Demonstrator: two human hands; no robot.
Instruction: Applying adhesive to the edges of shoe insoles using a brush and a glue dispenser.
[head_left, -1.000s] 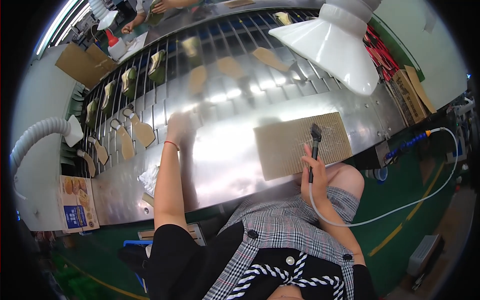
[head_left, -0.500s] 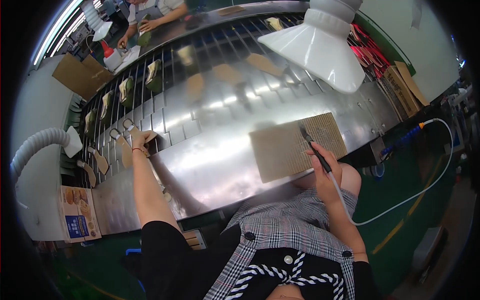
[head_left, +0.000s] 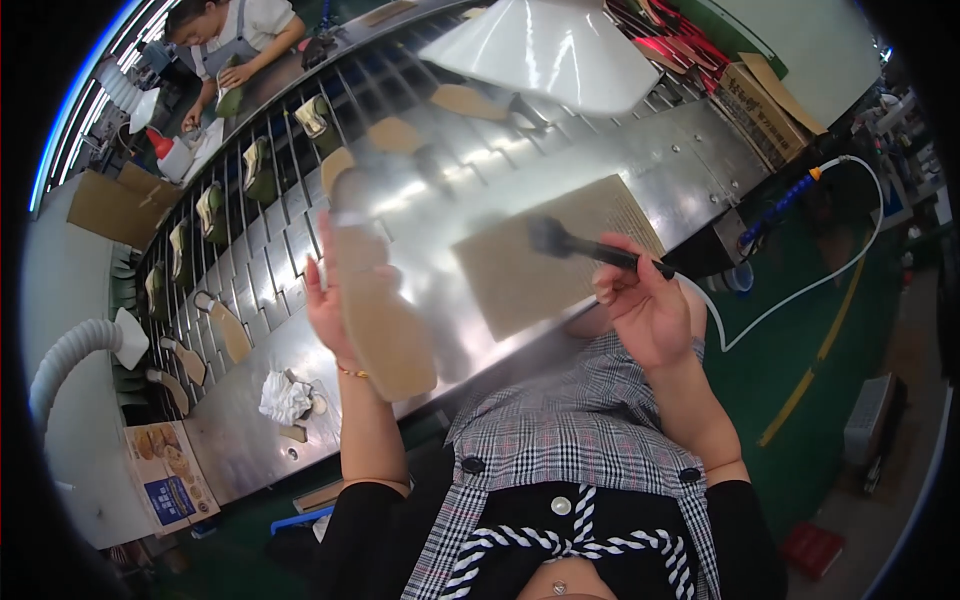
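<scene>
My left hand (head_left: pixel 328 312) holds a tan insole (head_left: pixel 385 335) up over the metal worktop. The insole is smeared by motion and its dark upper end is indistinct; it covers part of my fingers. In my right hand (head_left: pixel 645 305), a black-handled brush (head_left: pixel 600 252) points left, its dark head (head_left: pixel 548 238) blurred above the corrugated cardboard sheet (head_left: pixel 500 285). A white hose (head_left: pixel 775 315) runs from the handle's rear end. Brush and insole are apart.
More insoles (head_left: pixel 230 330) lie at the left, others (head_left: pixel 395 135) farther back. Shoe uppers (head_left: pixel 258 170) line the roller conveyor. A white hood (head_left: pixel 550 55) hangs overhead. Crumpled white paper (head_left: pixel 285 397) sits near the front edge. Across the conveyor, a co-worker (head_left: pixel 235 50) handles a green shoe.
My left hand has lifted an insole from the left group and brought it rightward, closer to me. My right hand has swung the brush head leftward. The whole view has shifted.
</scene>
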